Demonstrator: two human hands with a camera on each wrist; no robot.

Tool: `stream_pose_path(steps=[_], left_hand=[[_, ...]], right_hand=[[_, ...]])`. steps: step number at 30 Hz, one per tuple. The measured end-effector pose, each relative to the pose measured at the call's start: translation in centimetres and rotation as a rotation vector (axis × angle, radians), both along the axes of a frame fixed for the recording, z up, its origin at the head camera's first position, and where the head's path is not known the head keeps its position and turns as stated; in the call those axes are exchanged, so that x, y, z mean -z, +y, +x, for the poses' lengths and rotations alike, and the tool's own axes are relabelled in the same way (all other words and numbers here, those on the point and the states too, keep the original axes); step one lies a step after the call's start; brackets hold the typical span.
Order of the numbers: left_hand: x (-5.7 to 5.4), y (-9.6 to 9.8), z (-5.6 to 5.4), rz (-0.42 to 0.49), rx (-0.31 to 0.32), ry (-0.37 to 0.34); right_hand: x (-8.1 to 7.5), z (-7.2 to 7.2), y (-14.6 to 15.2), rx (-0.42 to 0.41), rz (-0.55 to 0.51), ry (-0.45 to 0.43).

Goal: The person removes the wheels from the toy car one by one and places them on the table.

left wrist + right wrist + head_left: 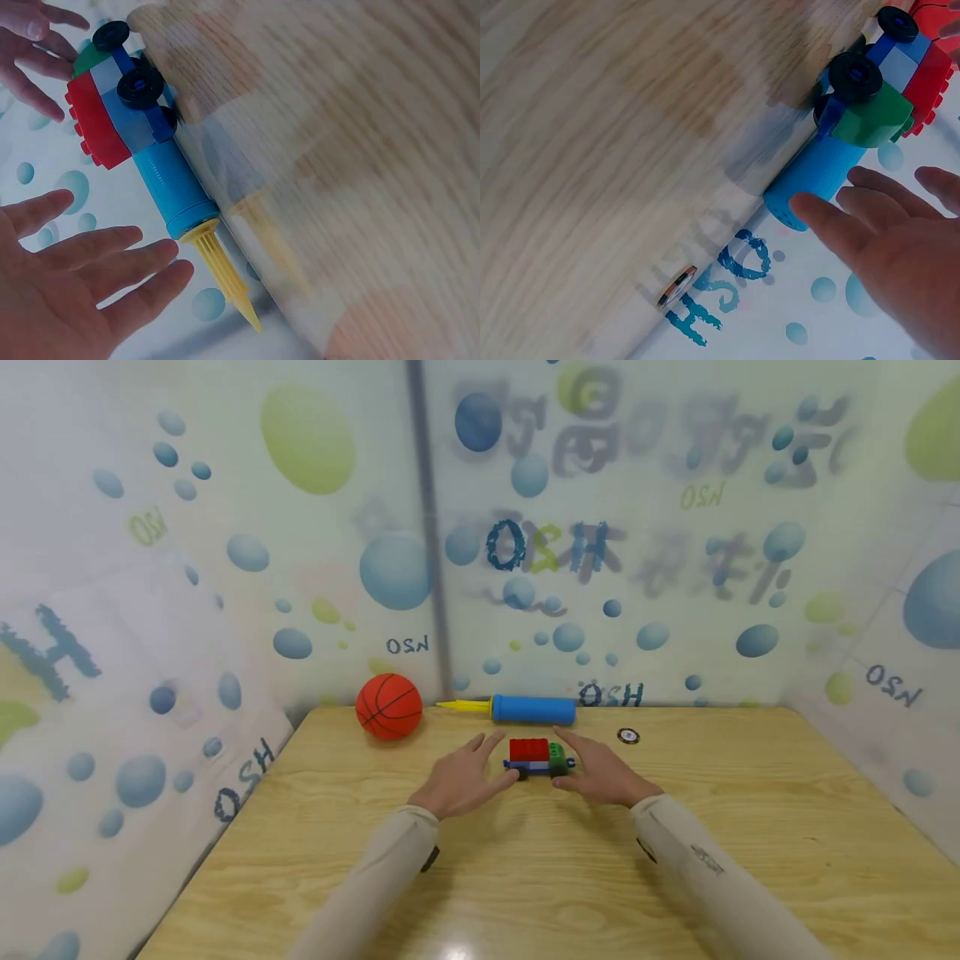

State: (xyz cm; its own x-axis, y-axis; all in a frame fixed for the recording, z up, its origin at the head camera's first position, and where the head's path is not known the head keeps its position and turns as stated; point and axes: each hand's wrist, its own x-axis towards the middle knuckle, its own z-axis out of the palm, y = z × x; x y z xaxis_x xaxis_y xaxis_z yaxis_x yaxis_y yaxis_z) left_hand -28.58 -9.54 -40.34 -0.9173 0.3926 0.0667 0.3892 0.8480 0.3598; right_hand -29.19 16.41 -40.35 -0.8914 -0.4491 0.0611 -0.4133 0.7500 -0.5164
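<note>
Now, your left hand (459,783): near centre of the head view, fingers straight and spread, holding nothing.
Your right hand (600,773): right of centre, fingers likewise extended, gripping nothing.
Toy truck (531,752): between your hands.
Wall lettering (550,547): reversed "H2O", upper centre; blurred characters around it unreadable.

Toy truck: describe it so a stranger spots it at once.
On the wooden table, find the blue pump near the back edge. Just nearer, between the left hand and the right hand, is the red and green toy truck. Unlike the pump or the red ball, it has black wheels.
</note>
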Motion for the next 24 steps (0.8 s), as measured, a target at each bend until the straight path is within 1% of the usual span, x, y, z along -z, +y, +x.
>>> stream_pose_path(steps=[5,9,14,20,24], left_hand=[[0.1,0.5,-0.5,0.008,0.021,-0.002],[0.2,0.9,-0.8,0.014,0.043,0.005],[0.4,1.6,-1.2,0.008,0.038,0.008],[0.5,2.4,-1.8,0.035,0.044,0.005],[0.5,2.9,-1.8,0.043,0.060,0.011]], right_hand=[[0.2,-0.9,-0.5,-0.006,-0.010,-0.004],[0.4,-1.4,-0.8,-0.007,-0.011,-0.009],[0.4,-1.8,-0.8,-0.002,-0.025,-0.013],[0.6,-2.2,-0.7,-0.016,-0.065,0.050],[0.8,-2.4,-0.9,-0.037,-0.092,0.095]])
